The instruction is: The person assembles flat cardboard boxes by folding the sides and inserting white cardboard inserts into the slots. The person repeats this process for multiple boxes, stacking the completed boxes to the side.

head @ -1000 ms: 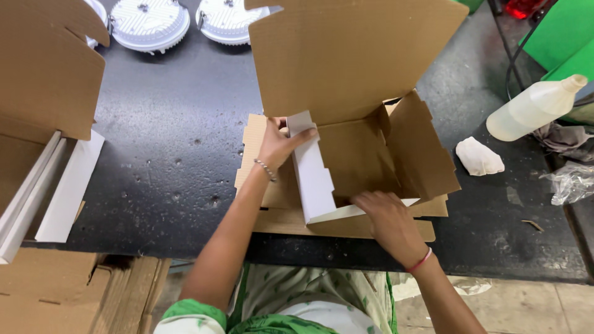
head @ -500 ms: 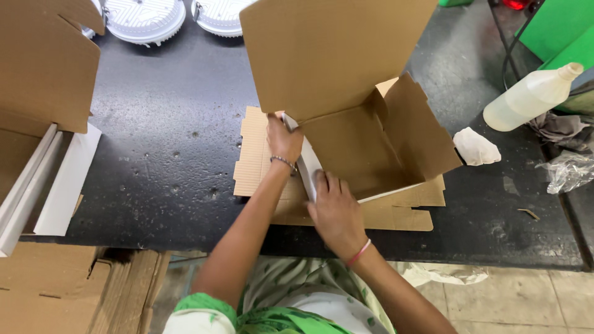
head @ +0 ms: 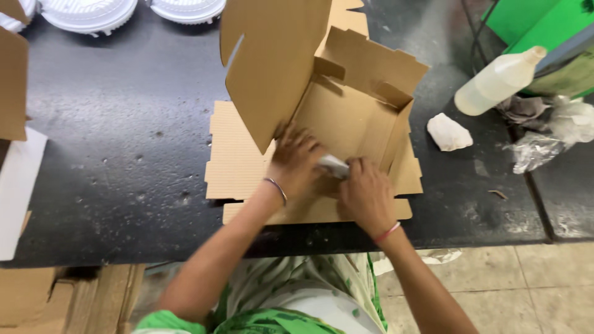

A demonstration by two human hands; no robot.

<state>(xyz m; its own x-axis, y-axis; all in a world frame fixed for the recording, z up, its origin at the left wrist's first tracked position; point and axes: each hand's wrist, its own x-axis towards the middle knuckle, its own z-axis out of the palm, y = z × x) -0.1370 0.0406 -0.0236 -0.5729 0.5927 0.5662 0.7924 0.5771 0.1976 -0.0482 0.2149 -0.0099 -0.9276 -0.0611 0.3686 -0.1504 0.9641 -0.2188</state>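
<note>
A brown cardboard box (head: 365, 93) stands half-folded on a black table (head: 117, 142), its big lid flap raised and its walls partly up. My left hand (head: 297, 162) presses at the box's near edge. My right hand (head: 366, 195) sits beside it to the right. Between the two hands shows a small white piece (head: 334, 166), and both hands hold it at the box's front wall. Flat corrugated sheets (head: 238, 158) lie under the box.
White round ribbed items (head: 86, 12) sit at the table's far edge. A plastic bottle (head: 498, 80), a crumpled white lump (head: 448, 132) and clear wrap (head: 541, 148) lie to the right. Cardboard pieces (head: 12, 80) and a white board (head: 15, 185) are at the left.
The box has turned and its side walls stand more upright. Both hands have come together at the front edge, and the long white insert now shows only as a small piece between them.
</note>
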